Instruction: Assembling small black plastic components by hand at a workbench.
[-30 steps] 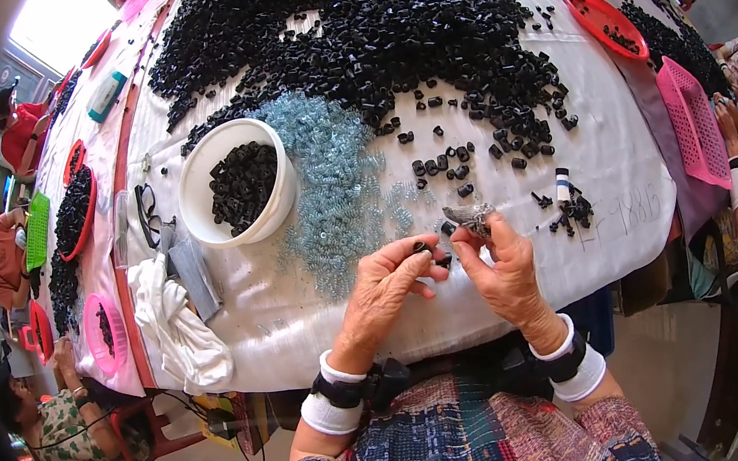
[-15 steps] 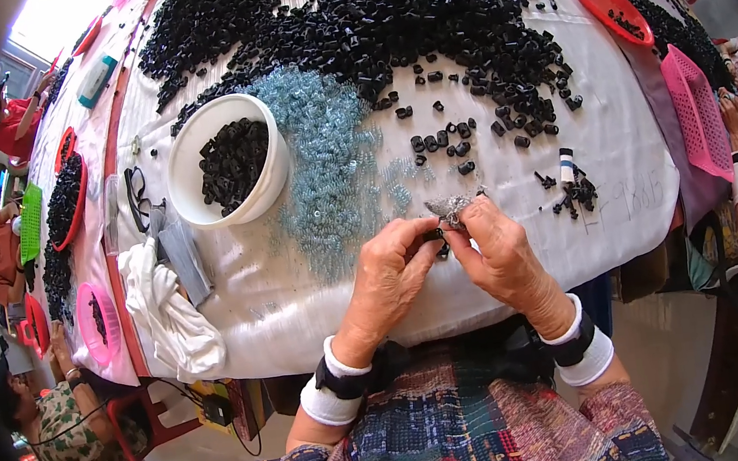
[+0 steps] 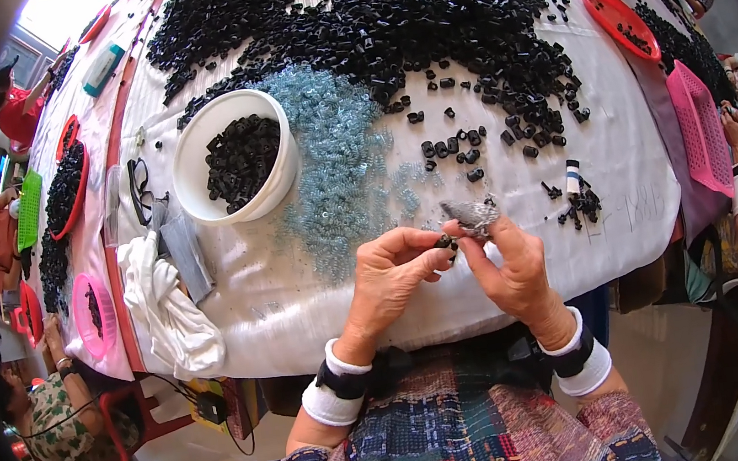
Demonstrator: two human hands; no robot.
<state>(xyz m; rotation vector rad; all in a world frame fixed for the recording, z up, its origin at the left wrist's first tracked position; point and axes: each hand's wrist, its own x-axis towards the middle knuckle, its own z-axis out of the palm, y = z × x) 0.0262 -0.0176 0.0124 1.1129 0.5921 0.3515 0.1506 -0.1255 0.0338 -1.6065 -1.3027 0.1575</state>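
My left hand (image 3: 390,276) pinches a small black plastic part (image 3: 446,242) between thumb and fingertips. In my right hand (image 3: 518,269) is a grey, speckled, pointed bundle (image 3: 468,213), gripped by thumb and fingers; its exact kind is unclear. A narrow gap separates the two hands above the white cloth. Just beyond them lie several loose black barrel-shaped parts (image 3: 452,145). A heap of pale blue coil springs (image 3: 330,157) spreads to the left, beside a white bowl (image 3: 185,190) holding black parts.
A big pile of black parts (image 3: 362,19) covers the far table. Small black pins (image 3: 580,209) lie right, by a white tube (image 3: 572,176). Glasses (image 3: 140,192) and a white cloth (image 3: 161,302) lie left. Coloured baskets, including a pink one (image 3: 698,130), and other people flank the table.
My hands have drawn apart, the right one shifting rightward with the grey bundle. The black part now shows in my left fingertips. The whole view has shifted slightly.
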